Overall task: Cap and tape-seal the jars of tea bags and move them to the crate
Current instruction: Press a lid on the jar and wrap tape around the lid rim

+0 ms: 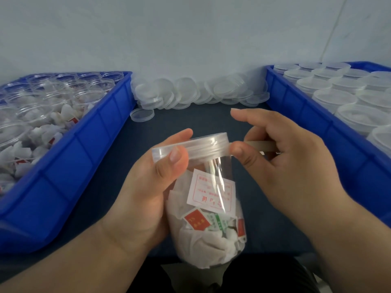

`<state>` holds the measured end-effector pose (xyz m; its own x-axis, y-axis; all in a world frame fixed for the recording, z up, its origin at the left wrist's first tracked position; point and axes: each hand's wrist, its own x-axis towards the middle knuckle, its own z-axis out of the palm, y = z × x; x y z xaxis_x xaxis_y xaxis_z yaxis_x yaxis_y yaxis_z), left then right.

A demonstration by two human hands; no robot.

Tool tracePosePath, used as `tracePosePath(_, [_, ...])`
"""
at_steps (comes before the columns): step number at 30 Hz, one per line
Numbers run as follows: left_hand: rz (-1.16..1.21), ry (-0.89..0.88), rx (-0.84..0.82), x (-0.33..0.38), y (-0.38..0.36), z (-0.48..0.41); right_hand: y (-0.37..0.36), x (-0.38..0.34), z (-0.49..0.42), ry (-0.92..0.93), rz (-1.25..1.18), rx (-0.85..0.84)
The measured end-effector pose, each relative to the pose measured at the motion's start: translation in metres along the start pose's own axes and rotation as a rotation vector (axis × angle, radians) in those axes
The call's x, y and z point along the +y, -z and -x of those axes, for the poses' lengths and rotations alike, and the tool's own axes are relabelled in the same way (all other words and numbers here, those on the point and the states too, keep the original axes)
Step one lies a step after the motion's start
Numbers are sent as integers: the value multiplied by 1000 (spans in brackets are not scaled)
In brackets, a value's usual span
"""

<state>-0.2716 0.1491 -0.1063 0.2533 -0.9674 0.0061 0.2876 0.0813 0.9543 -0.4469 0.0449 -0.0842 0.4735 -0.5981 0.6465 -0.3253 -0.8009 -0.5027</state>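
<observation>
A clear plastic jar of tea bags (208, 220) is held tilted in mid-air at the centre, its translucent cap (203, 145) on top. My left hand (143, 197) grips the jar's neck, thumb on the cap's rim and fingers behind it. My right hand (281, 166) holds a roll of tape (259, 145) at the cap's right edge; its thumb presses the tape's end against the cap's side, and the index finger is stretched out above.
A blue crate (69, 166) on the left holds several uncapped jars of tea bags. A blue crate (330, 132) on the right holds several capped jars. Loose clear lids (190, 92) are piled at the back against the wall. The table top (190, 119) is dark.
</observation>
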Motion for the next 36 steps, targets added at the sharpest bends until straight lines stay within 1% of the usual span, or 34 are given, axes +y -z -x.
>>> tracePosePath(5, [-91,-37,-28,3,1,0,1,2,-2,-70,-24,-107])
tracePosePath(10, [-146,-74,-72,5,4,-5,2,3,0,-66,-35,-95])
tracePosePath(12, [-144,-111,-41,2,5,-8,2,2,0,-69,-5,-57])
tracePosePath(14, [-141,-146,6,-1,6,-12,2,-2,0,-56,83,-26])
tracePosePath(17, [-222,-141,67,-8,6,-18,-1,-9,4,8,239,-23])
tracePosePath(19, [-276,-125,108,-9,6,-20,-3,-11,5,23,262,-38])
tracePosePath(21, [-291,-104,119,-10,7,-19,1,-11,5,-7,225,-81])
tracePosePath(25, [-260,-69,156,-5,7,-17,13,-7,0,-123,0,-201])
tracePosePath(28, [-199,-44,166,-2,7,-18,22,-2,-5,-133,-99,-263])
tracePosePath(30, [-153,-16,148,-1,6,-17,26,-1,-5,-133,-132,-233])
tracePosePath(32, [-90,1,142,-3,5,-15,24,1,-4,-103,-101,-168])
tracePosePath(36, [-5,-32,135,-3,2,-11,17,1,-1,-38,-27,-46])
